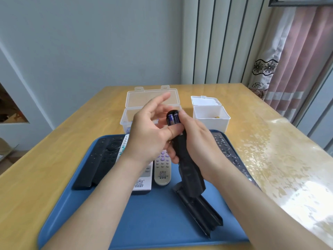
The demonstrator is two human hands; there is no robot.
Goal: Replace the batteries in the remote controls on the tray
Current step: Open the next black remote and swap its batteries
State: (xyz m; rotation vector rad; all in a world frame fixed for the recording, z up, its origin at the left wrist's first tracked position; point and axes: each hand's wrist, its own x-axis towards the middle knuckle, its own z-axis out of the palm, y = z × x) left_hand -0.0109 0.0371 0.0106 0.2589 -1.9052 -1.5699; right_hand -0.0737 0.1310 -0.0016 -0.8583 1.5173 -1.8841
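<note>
A black remote (187,159) is held tilted above the blue tray (147,222), its open battery bay facing me with two blue batteries (172,119) in the top end. My right hand (201,141) grips the remote from the right, thumb beside the batteries. My left hand (149,130) has its thumb pressed on the remote just below the batteries, its other fingers stretched out and upward. The black battery cover (200,212) lies on the tray under the remote.
On the tray lie two black remotes (93,165), a white remote (142,181), a beige remote (162,170) and a dark remote (228,152) at the right. Behind stand a clear lidded box (153,98) and a white box (210,118) on the wooden table (261,141).
</note>
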